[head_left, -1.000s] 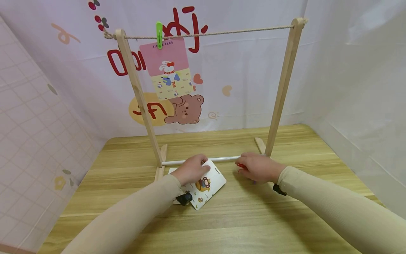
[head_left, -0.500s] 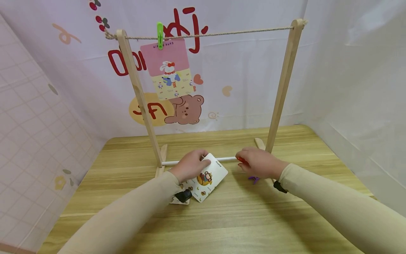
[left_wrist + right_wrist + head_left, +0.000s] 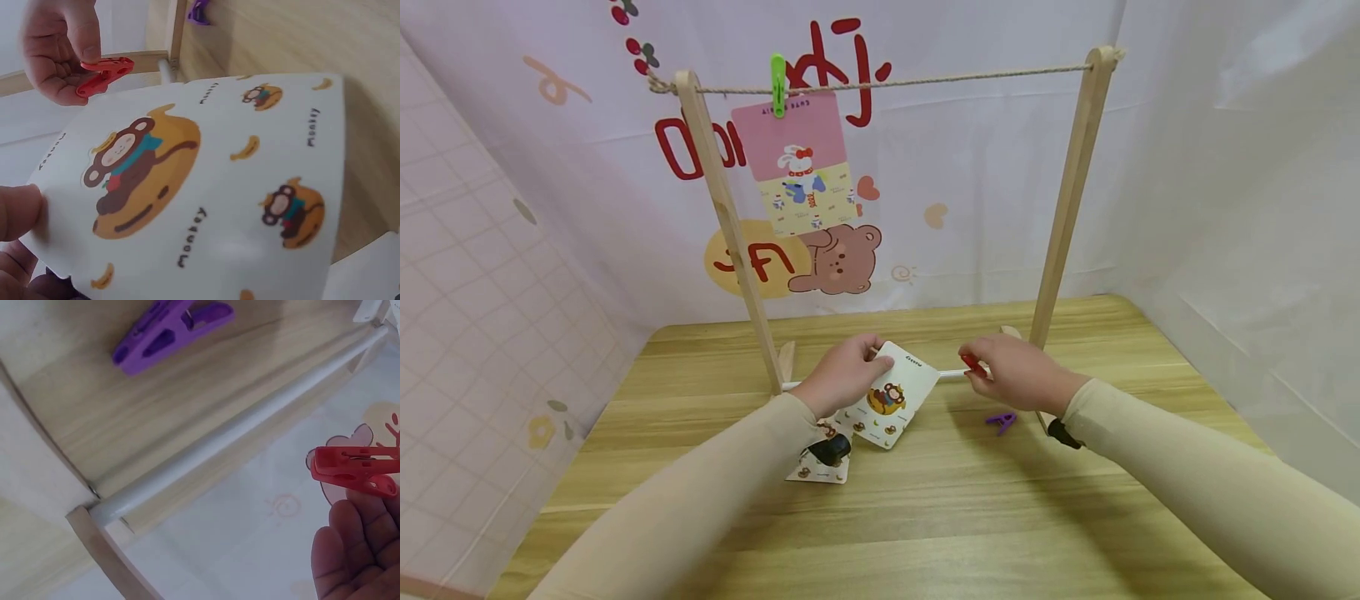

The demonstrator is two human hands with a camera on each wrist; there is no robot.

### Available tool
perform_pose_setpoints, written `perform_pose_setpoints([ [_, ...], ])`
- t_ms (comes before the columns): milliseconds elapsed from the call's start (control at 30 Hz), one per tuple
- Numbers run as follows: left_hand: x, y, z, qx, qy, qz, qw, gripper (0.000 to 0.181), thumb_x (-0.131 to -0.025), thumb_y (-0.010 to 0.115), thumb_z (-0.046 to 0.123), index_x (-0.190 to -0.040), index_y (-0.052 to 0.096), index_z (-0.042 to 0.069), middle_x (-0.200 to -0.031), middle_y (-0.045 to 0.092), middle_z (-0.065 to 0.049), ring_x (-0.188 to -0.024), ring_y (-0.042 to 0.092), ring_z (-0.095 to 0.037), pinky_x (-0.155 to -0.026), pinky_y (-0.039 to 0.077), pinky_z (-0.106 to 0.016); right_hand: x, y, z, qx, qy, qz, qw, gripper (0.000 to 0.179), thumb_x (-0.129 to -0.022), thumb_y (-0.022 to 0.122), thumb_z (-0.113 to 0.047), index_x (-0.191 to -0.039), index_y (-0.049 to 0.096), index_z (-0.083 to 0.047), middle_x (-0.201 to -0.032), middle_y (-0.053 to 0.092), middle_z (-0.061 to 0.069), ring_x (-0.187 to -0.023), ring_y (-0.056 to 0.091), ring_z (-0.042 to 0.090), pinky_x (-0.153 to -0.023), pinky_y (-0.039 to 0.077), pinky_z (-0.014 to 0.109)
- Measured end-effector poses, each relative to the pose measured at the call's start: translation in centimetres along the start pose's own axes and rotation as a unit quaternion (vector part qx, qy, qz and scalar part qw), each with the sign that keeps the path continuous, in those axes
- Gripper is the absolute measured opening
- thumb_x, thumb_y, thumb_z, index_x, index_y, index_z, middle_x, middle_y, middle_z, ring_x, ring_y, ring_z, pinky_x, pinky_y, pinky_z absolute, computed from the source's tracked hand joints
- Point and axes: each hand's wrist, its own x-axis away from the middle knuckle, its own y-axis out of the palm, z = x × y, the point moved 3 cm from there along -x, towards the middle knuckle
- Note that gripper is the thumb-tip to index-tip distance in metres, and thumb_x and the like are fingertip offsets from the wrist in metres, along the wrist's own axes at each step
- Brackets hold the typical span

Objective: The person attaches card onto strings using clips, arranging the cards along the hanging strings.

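Note:
My left hand pinches a white card with a monkey on a banana by its upper left edge, thumb on the printed face. The card is tilted up in front of the white crossbar. To its right, my right hand pinches a red clothespin between thumb and fingers, as the left wrist view shows. A second monkey card lies on the table, partly hidden by the left wrist. On the tabletop below my right hand lies a purple clothespin.
A wooden frame with two posts carries a twine line. From its left part a pink and yellow rabbit card hangs by a green clothespin. The white crossbar joins the posts low down. A printed cloth stands behind.
My left hand has lifted the monkey card up and away from the other card. My right hand has risen slightly with the red clothespin, and the purple clothespin has come into view.

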Motion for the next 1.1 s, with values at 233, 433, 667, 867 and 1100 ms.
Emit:
perform_pose_setpoints([
  [233, -0.2, -0.8, 0.6, 0.039, 0.006, 0.010, 0.9991, 0.011, -0.107, 0.062, 0.023, -0.108, 0.067, 0.013, -0.105, 0.070, -0.005, -0.090, 0.067, -0.016, -0.081, 0.053, -0.031, -0.4, -1.1, 0.0, -0.006, 0.007, 0.024, 0.9997, 0.011, -0.094, 0.072, -0.006, -0.102, 0.065, -0.009, -0.089, 0.068, -0.003, -0.088, 0.069, 0.025, -0.080, 0.055, 0.041],
  [433, -0.5, -1.7, 1.3, 0.035, 0.021, 0.038, 0.9984, 0.013, -0.106, 0.062, 0.025, -0.108, 0.066, 0.012, -0.105, 0.073, -0.006, -0.089, 0.069, -0.017, -0.078, 0.055, -0.030, -0.7, -2.0, -0.2, 0.000, 0.008, 0.048, 0.9988, 0.010, -0.095, 0.070, -0.007, -0.103, 0.064, -0.008, -0.094, 0.071, 0.001, -0.093, 0.070, 0.025, -0.082, 0.057, 0.044],
  [667, -0.7, -2.5, 2.0, 0.029, 0.042, 0.066, 0.9965, 0.013, -0.106, 0.062, 0.025, -0.109, 0.066, 0.013, -0.106, 0.073, -0.005, -0.091, 0.065, -0.018, -0.082, 0.052, -0.033, -0.9, -3.0, -0.4, 0.008, 0.011, 0.075, 0.9971, 0.012, -0.096, 0.071, -0.006, -0.105, 0.064, -0.007, -0.098, 0.073, 0.004, -0.097, 0.072, 0.029, -0.084, 0.058, 0.046],
  [867, -0.9, -2.8, 2.2, 0.056, 0.043, 0.079, 0.9944, 0.014, -0.106, 0.064, 0.026, -0.111, 0.068, 0.013, -0.107, 0.074, -0.006, -0.088, 0.066, -0.019, -0.076, 0.052, -0.031, -1.3, -3.5, -0.5, 0.013, 0.016, 0.085, 0.9962, 0.017, -0.096, 0.073, -0.008, -0.110, 0.065, -0.004, -0.104, 0.075, 0.008, -0.102, 0.071, 0.031, -0.089, 0.059, 0.048],
  [1100, -1.0, -3.3, 2.7, 0.064, 0.050, 0.103, 0.9913, 0.015, -0.105, 0.066, 0.026, -0.110, 0.065, 0.013, -0.108, 0.072, -0.007, -0.085, 0.063, -0.020, -0.070, 0.052, -0.030, -1.5, -4.2, -0.7, 0.008, 0.009, 0.110, 0.9939, 0.017, -0.096, 0.071, -0.006, -0.112, 0.066, -0.002, -0.107, 0.076, 0.012, -0.104, 0.070, 0.034, -0.091, 0.058, 0.051],
])
